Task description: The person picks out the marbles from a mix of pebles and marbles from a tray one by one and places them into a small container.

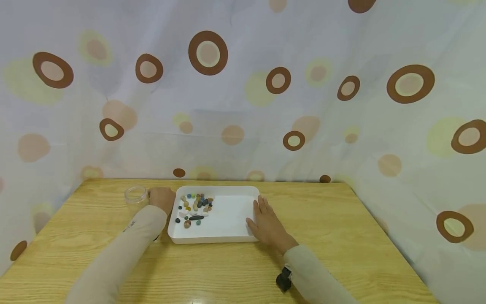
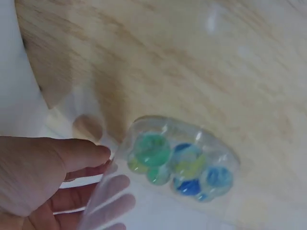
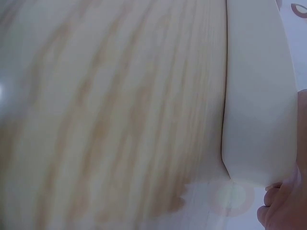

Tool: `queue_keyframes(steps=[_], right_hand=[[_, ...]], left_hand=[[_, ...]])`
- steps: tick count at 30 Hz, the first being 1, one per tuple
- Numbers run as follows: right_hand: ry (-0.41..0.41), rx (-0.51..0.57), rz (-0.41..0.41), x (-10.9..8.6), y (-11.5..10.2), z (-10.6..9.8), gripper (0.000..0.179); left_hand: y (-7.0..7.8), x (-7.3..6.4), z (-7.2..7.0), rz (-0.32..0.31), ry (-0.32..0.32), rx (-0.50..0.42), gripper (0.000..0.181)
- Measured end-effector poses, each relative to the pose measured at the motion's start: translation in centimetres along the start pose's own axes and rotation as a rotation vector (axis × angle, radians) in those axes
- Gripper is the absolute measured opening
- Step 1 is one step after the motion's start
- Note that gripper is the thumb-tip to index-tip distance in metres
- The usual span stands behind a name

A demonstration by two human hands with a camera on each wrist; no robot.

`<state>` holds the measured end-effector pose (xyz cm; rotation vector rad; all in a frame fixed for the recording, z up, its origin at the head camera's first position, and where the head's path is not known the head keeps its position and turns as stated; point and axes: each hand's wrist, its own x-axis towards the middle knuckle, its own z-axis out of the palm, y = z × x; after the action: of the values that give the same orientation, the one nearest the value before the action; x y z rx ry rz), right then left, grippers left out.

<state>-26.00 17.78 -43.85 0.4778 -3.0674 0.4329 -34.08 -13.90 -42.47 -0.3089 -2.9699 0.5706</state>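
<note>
Sleeves (image 1: 114, 261) lead to left grip (image 1: 163, 198) holding jar (image 1: 136, 196), released right grip (image 1: 268, 226) on edge of tray (image 1: 228, 239), table (image 1: 334, 228) rightward.

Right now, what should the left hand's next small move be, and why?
Probably lift the clear jar slightly towards the tray: the left hand grips its side, marbles lie inside it, the tray sits just beside that hand, and the right hand rests at the tray's right edge, perhaps able to steady it.
</note>
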Motion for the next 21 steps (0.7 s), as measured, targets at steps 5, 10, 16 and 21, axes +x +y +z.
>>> queue_keyframes(steps=[5, 10, 16, 21], right_hand=[[-0.008, -0.012, 0.012, 0.0, 0.0, 0.3, 0.067], [0.004, -0.003, 0.006, 0.0, 0.0, 0.2, 0.067], [-0.007, 0.001, -0.001, 0.0, 0.0, 0.3, 0.067], [-0.003, 0.000, -0.003, 0.1, 0.0, 0.3, 0.068]], left_hand=[[-0.2, 0.2, -0.9, 0.004, 0.115, 0.096, 0.016], [-1.0, -0.4, -3.1, 0.001, 0.277, 0.077, 0.012], [-2.9, -2.6, -5.9, 0.057, 0.423, -0.059, 0.010], [-4.8, -4.7, -7.0, 0.065, 0.582, -0.121, 0.016]])
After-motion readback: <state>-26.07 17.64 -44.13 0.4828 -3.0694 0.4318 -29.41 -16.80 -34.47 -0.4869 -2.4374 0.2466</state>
